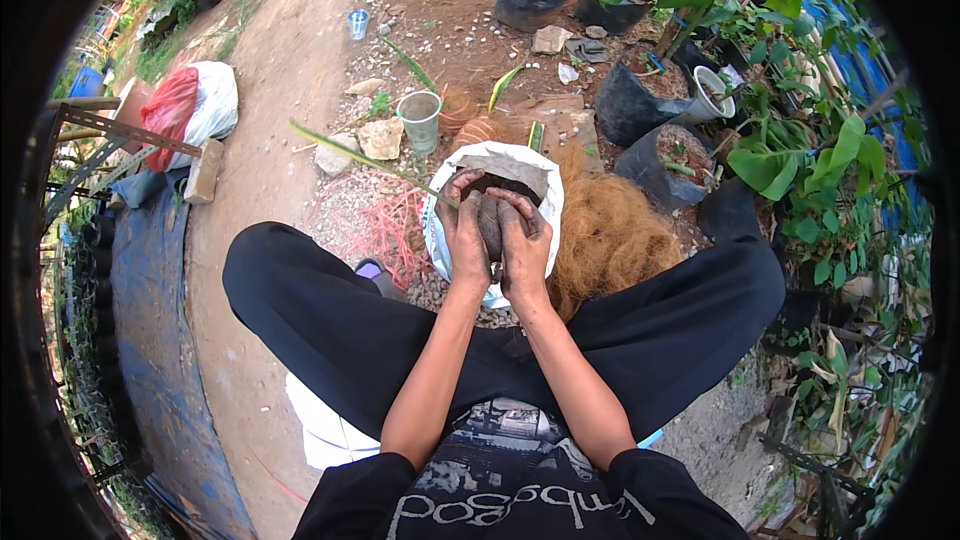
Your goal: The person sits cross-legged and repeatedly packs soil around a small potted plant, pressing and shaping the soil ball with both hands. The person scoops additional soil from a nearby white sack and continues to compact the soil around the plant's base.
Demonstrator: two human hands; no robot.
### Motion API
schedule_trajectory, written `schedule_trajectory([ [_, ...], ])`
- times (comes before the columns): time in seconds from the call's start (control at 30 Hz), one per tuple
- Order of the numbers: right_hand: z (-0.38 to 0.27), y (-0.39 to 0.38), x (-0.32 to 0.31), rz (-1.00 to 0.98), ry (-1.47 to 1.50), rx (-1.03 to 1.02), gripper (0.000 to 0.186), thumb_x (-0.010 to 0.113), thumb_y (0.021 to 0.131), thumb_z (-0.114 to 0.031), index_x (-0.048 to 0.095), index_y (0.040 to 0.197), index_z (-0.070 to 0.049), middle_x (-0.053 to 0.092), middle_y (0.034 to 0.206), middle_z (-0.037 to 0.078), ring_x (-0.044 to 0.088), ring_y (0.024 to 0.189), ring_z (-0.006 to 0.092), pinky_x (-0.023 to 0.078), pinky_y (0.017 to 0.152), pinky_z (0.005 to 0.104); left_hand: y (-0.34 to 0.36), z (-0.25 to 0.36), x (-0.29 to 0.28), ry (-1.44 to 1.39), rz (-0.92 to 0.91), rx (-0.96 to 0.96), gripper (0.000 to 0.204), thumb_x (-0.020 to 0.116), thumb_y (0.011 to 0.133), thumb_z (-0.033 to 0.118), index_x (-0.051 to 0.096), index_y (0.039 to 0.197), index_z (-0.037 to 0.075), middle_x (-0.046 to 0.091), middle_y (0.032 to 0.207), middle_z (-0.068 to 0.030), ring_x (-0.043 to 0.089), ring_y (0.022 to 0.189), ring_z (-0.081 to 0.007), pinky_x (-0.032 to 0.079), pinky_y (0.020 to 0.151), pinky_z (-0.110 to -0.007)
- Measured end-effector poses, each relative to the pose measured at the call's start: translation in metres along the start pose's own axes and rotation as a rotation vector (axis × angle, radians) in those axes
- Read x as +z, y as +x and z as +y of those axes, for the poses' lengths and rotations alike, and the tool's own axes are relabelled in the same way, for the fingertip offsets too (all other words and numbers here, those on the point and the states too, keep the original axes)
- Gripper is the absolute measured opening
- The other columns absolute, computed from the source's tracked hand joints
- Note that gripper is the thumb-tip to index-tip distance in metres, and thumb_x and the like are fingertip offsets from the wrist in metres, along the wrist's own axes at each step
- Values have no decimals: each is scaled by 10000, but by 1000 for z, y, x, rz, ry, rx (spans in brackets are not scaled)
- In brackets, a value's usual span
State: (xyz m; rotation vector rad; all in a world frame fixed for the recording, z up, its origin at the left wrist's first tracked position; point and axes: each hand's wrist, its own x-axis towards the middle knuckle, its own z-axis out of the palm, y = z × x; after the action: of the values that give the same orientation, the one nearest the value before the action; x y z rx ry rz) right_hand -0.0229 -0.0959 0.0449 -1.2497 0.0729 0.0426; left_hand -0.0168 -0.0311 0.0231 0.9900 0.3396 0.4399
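Over an open white sack, my left hand and my right hand are cupped around a dark ball of soil. Both hands are smeared with dirt, and their fingers curve over the ball from either side. A long narrow green leaf reaches out to the left from beside my left fingers; its base is hidden. Dark soil shows inside the sack beyond my fingertips. Brown coconut fibre lies in a loose heap against the sack's right side.
Pink plastic string lies left of the sack. Beyond it stand a clear plastic cup and stones. Black planting bags and leafy plants line the right. A red and white bundle sits far left, near a blue tarp.
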Motion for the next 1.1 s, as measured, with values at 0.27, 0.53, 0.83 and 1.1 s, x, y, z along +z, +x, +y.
schedule_trajectory([
  [0.27, -9, 15, -13, -57, -368, -489, 260, 539, 857, -116, 657, 1046, 19, 667, 1058, 146, 633, 985, 279, 426, 958, 390, 5, 14, -1, -623, -73, -582, 379, 532, 926, 379, 612, 1051, 31, 645, 1036, -91, 610, 979, -211, 486, 879, -356],
  [0.53, -8, 12, -9, -56, -445, -433, 334, 506, 922, -185, 601, 1201, -27, 591, 1239, 129, 536, 1160, 258, 325, 1072, 407, -6, 6, 2, -536, -72, -445, 428, 519, 937, 369, 575, 1106, -20, 616, 1135, -148, 589, 1049, -225, 472, 924, -357],
  [0.83, -17, 21, -14, -30, 139, 160, 497, 444, 979, -403, 520, 1287, -20, 522, 1297, 91, 497, 1189, 185, 386, 1010, 319, -10, 5, 8, -231, -185, -238, 458, 481, 967, 377, 540, 1170, -30, 613, 1151, -163, 588, 1074, -232, 460, 949, -359],
  [1.1, -12, 13, -18, 4, 95, 82, 324, 524, 946, -216, 642, 1056, 65, 669, 997, 132, 649, 864, 174, 517, 781, 280, -6, 1, 6, -250, -90, -220, 397, 524, 952, 263, 472, 1275, 37, 520, 1290, -87, 499, 1177, -187, 396, 1013, -346],
])
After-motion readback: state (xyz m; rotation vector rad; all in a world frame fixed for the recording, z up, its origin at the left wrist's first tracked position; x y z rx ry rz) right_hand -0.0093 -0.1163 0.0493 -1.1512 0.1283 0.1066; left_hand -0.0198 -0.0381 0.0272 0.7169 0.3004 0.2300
